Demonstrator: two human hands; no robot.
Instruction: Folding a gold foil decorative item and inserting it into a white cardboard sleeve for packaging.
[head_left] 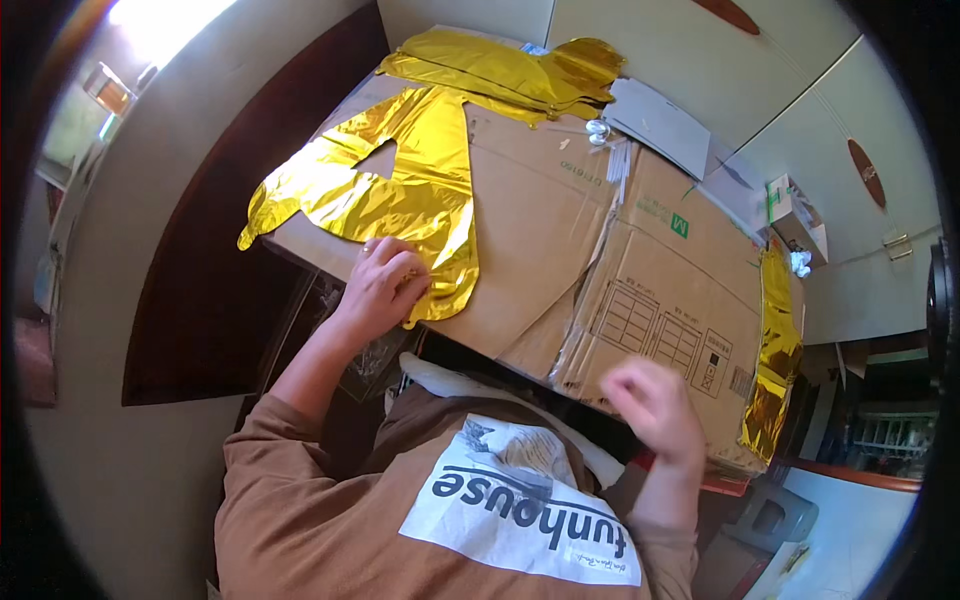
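Rising beyond the far edge of the cardboard [535, 225], pale cabinet doors [800, 110] bound the space there. A taped seam crosses the cardboard to its near edge; its brown surface shows between the gold foils. An A-shaped gold foil [440, 180] lies on the left part, one tip overhanging the left edge and one leg reaching the near edge. Behind it, layered gold foil [465, 68] lines the far-left corner; a foil strip [775, 350] runs along the right edge. White sheets [660, 125] lie at the far edge. The left hand [385, 280], fingers bent, touches the A-shape's near leg; I cannot tell whether it pinches it. The right hand [655, 405], blurred and loosely curled, is over the near edge, its grip unclear. A white box [798, 218] stands by the far-right corner, contents indistinct. Small silvery balls [598, 131] sit beside white strips [619, 165].
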